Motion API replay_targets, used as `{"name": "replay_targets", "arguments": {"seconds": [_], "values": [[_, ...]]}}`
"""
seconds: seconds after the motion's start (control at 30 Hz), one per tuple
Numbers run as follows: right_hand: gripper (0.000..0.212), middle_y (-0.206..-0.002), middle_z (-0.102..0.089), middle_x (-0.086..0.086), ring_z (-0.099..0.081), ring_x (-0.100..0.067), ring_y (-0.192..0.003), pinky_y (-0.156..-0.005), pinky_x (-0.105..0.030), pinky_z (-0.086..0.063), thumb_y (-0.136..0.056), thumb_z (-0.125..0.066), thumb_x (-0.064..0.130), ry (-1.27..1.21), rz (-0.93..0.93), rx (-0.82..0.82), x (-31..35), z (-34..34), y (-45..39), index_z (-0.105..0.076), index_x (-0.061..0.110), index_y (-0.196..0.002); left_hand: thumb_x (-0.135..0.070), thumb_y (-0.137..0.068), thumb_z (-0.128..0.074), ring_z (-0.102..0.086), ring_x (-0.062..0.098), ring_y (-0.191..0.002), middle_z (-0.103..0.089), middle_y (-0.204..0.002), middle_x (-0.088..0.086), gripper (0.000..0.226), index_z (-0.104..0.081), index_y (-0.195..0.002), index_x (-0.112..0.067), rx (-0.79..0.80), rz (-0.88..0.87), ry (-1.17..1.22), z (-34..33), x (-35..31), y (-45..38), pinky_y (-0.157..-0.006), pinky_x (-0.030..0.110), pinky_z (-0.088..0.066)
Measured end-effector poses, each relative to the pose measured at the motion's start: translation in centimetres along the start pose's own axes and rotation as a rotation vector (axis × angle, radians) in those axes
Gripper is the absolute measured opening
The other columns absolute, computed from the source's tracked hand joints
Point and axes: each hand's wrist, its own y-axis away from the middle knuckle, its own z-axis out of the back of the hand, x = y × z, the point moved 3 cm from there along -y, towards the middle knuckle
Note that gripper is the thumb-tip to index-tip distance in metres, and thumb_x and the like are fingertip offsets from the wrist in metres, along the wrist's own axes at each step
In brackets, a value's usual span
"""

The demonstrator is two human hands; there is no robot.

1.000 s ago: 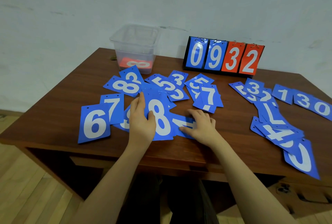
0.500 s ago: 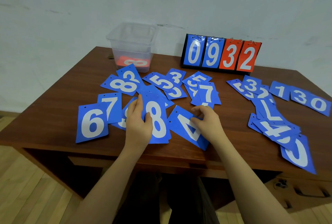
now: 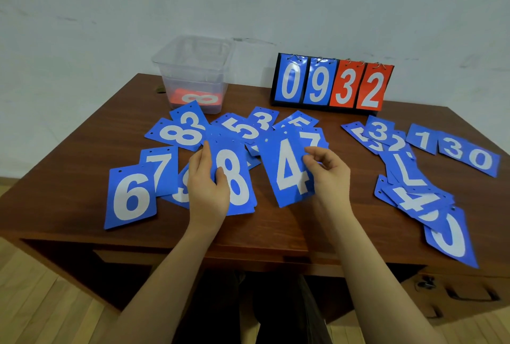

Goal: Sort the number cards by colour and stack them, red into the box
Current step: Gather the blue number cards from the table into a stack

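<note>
Blue 4 card (image 3: 289, 170) pinched at its right edge by right grip (image 3: 327, 171)

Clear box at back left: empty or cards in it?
Not empty. Through the clear box's wall a red card with a white 8 lies flat on the bottom.

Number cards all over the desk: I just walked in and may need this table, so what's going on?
A person is sorting them by colour. The left hand holds a small blue stack topped by an 8 card; the right hand has lifted a blue 4 card. Red cards already lie in the clear box. Many blue cards are spread loose on the desk.
</note>
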Motion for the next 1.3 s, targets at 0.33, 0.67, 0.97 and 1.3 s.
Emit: {"name": "replay_targets", "arguments": {"seconds": [0.33,0.67,0.97,1.3], "values": [[0.013,-0.085,-0.059,0.010,-0.058,-0.008,-0.083,-0.069,-0.024,-0.050,-0.092,-0.057,0.011,-0.028,0.008,-0.069,-0.6,-3.7,-0.2,-0.063,0.020,-0.098,-0.022,-0.095,-0.048,-0.030,0.011,-0.135,-0.028,-0.147,0.002,0.058,-0.021,-0.146,-0.020,0.144,0.040,0.044,-4.3,-3.0,-0.4,-0.093,0.000,-0.030],[0.032,-0.114,-0.054,-0.003,-0.050,-0.023,-0.110,-0.098,-0.041,-0.039,-0.088,-0.061,0.036,0.599,0.057,-0.114,-4.0,0.5,-9.0,-0.061,0.015,-0.112,-0.016,-0.094,-0.051,-0.042,0.003,-0.114,-0.036,-0.138,0.000,0.058,-0.025,-0.145,-0.022,0.147,0.055,0.081,-7.8,-1.9,-4.5,-0.068,-0.001,-0.042],[0.072,-0.136,-0.038,-0.011,-0.030,-0.033,-0.129,-0.106,-0.046,-0.022,-0.075,-0.068,0.057,0.928,-0.159,-0.144,-5.5,0.9,-13.6,-0.048,0.012,-0.128,-0.015,-0.094,-0.050,-0.049,0.013,-0.117,-0.038,-0.134,0.001,0.055,-0.028,-0.144,-0.021,0.172,0.067,0.113,-11.2,-1.3,-7.6,-0.072,0.018,-0.052],[0.030,-0.115,-0.053,0.001,-0.054,-0.014,-0.103,-0.073,-0.019,-0.049,-0.093,-0.055,0.009,0.402,0.018,-0.136,-4.0,2.1,-10.8,-0.042,0.013,-0.120,-0.016,-0.094,-0.050,-0.044,0.013,-0.122,-0.038,-0.139,0.005,0.055,-0.028,-0.144,-0.021,0.163,0.050,0.071,-10.0,-1.4,-6.2,-0.072,0.011,-0.046]]}}
